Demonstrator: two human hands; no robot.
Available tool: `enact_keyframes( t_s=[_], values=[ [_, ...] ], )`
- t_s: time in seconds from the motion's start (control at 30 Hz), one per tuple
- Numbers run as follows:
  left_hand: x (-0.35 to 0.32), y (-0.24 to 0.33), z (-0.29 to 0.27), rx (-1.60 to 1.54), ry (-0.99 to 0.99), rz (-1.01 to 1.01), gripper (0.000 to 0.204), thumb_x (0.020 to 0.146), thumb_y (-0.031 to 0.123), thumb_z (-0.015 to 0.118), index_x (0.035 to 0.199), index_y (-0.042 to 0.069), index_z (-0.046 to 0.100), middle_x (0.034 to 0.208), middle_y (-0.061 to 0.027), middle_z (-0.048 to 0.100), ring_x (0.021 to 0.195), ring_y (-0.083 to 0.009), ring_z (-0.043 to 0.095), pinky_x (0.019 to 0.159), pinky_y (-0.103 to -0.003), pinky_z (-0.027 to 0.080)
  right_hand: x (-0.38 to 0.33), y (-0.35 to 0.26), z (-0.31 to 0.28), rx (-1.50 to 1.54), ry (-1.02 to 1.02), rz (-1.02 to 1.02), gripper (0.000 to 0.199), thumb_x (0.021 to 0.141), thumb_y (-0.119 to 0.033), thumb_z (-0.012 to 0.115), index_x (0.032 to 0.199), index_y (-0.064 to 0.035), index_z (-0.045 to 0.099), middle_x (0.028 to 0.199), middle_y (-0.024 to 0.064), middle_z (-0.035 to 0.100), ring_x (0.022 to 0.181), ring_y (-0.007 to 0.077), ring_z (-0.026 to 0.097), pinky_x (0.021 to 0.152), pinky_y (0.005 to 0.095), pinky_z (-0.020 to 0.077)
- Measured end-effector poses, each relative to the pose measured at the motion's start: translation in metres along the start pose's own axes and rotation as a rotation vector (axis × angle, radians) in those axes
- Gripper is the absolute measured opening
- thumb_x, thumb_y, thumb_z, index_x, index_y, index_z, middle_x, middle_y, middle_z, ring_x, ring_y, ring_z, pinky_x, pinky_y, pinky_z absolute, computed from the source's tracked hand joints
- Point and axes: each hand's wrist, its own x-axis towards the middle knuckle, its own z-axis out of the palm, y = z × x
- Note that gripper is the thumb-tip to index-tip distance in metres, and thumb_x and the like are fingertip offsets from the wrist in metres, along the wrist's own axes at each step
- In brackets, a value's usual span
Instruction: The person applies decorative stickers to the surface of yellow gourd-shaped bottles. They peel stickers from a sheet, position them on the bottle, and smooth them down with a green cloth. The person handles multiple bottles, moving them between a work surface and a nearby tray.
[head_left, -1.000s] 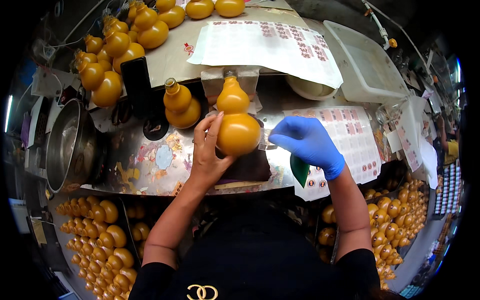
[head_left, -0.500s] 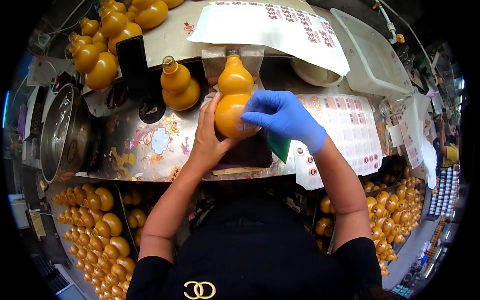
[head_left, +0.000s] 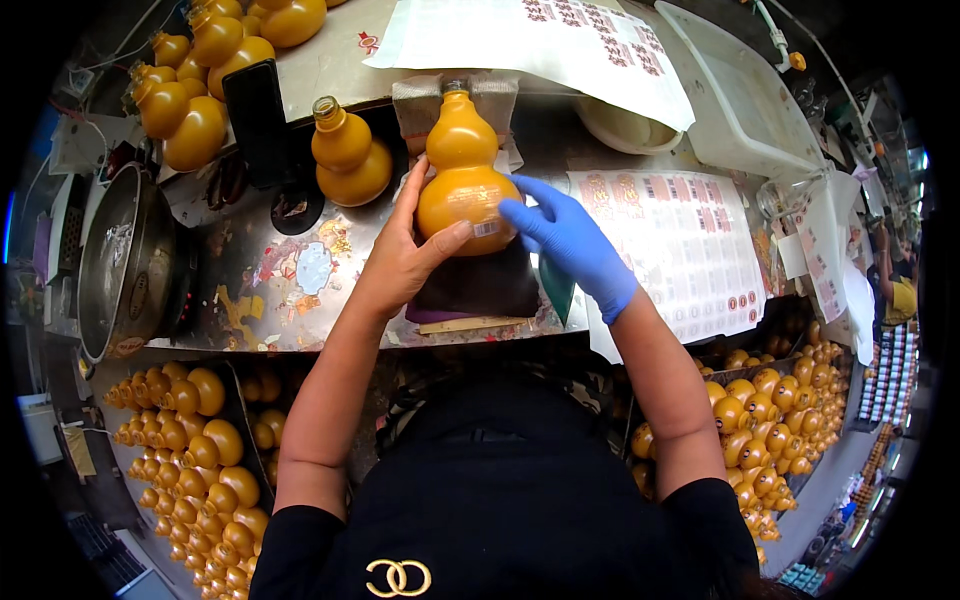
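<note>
A gourd-shaped amber bottle (head_left: pixel 463 145) stands tilted on a cloth-covered rest, its glass mouth away from me. Thin lettering and a small pale label (head_left: pixel 486 229) show on its lower bulb. My bare left hand (head_left: pixel 405 255) grips the left side of that bulb, thumb across the front near the label. On the other side, my right hand (head_left: pixel 580 240), in a blue glove, lays its curved fingers along the bulb; some fingertips are hidden behind it. A dark pad (head_left: pixel 480 285) lies under the bottle. Printed transfer sheets (head_left: pixel 680 240) lie beside my right hand.
Another gourd bottle (head_left: pixel 350 160) stands left, by a black phone (head_left: pixel 257 120) on a stand. A metal pan of water (head_left: pixel 125 260) sits far left. A plastic tub (head_left: pixel 745 90) and white bowl (head_left: pixel 625 130) are at back right. Crated bottles (head_left: pixel 205 450) flank me below.
My right hand's fingers have gone from pinching at the bulb's front to resting along its right side. The bottle has turned slightly, and its lettering and label now show. My left thumb presses its front.
</note>
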Motion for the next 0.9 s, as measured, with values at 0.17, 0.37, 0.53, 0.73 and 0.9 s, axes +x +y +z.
enact_keyframes(
  t_s=[0.17,0.37,0.53,0.73,0.9],
  values=[
    [-0.001,0.000,-0.004,-0.021,-0.019,0.014,0.093,0.085,0.029,0.073,0.150,-0.003,0.015,0.147,-0.0165,0.032,0.134,-0.0229,0.036,0.110,-0.033,0.031,-0.010,-0.009,0.011,0.030,-0.028,-0.029,0.068,0.086,-0.031,0.072,0.138,0.0028,0.043,0.109,0.0079,0.065,0.089,0.0071,0.060,0.080,0.0216,0.0488],
    [-0.001,0.003,-0.003,-0.075,-0.010,-0.012,0.087,0.087,0.028,0.070,0.150,-0.003,0.017,0.146,-0.0164,0.035,0.133,-0.0222,0.038,0.109,-0.033,0.031,-0.005,0.002,0.006,-0.035,-0.006,-0.007,0.066,0.088,-0.036,0.069,0.139,-0.0009,0.045,0.079,-0.0030,0.058,0.068,0.0041,0.049,0.064,0.0200,0.0420],
    [0.006,0.007,0.003,-0.096,0.079,-0.059,0.074,0.091,0.028,0.064,0.147,-0.002,0.025,0.143,-0.0157,0.039,0.130,-0.0214,0.042,0.108,-0.032,0.033,-0.002,0.003,0.012,-0.081,0.068,-0.023,0.064,0.088,-0.041,0.068,0.136,-0.0019,0.050,0.072,-0.0037,0.054,0.064,0.0034,0.045,0.061,0.0200,0.0393],
    [0.006,-0.005,0.000,-0.239,0.076,-0.067,0.075,0.092,0.031,0.063,0.147,-0.001,0.024,0.141,-0.0144,0.040,0.130,-0.0199,0.040,0.109,-0.031,0.031,-0.004,0.002,0.015,0.017,0.079,-0.073,0.064,0.087,-0.041,0.069,0.132,0.0010,0.052,0.076,-0.0019,0.057,0.067,0.0035,0.048,0.064,0.0194,0.0421],
    [0.007,-0.001,0.008,-0.212,0.042,-0.070,0.075,0.092,0.030,0.062,0.148,0.000,0.023,0.141,-0.0130,0.040,0.130,-0.0190,0.040,0.109,-0.031,0.031,-0.005,0.002,0.017,-0.035,0.124,-0.074,0.061,0.088,-0.039,0.069,0.130,0.0023,0.053,0.077,-0.0021,0.058,0.067,0.0027,0.047,0.063,0.0189,0.0415]
  ],
)
